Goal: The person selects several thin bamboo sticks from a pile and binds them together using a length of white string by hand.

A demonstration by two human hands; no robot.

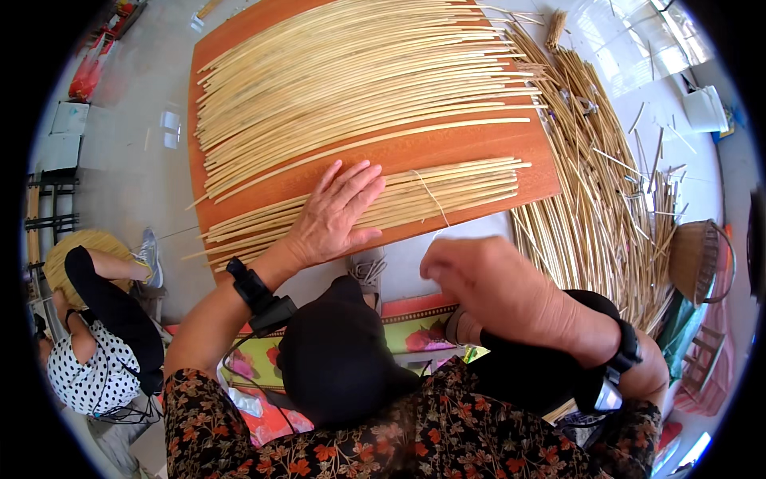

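My left hand (338, 212) lies flat, palm down, across a small row of pale reed-like stalks (467, 179) at the near edge of the brown board (526, 143). Its fingers are stretched out and not wrapped around anything. A thin white string (429, 191) crosses that row to the right of the hand and runs over the board's edge. My right hand (479, 275) is raised off the board, fingers curled on the string's near end; the fingertips are blurred. Farther up the board, a wide layer of similar stalks (359, 78) lies side by side.
Many loose stalks (589, 173) are heaped on the floor to the right. Beside them stand a woven basket (694, 260) and a white bucket (705, 109). At left sits another person (96, 371) near a round straw-coloured piece (66, 254). Patterned cloth (413, 335) lies below the board.
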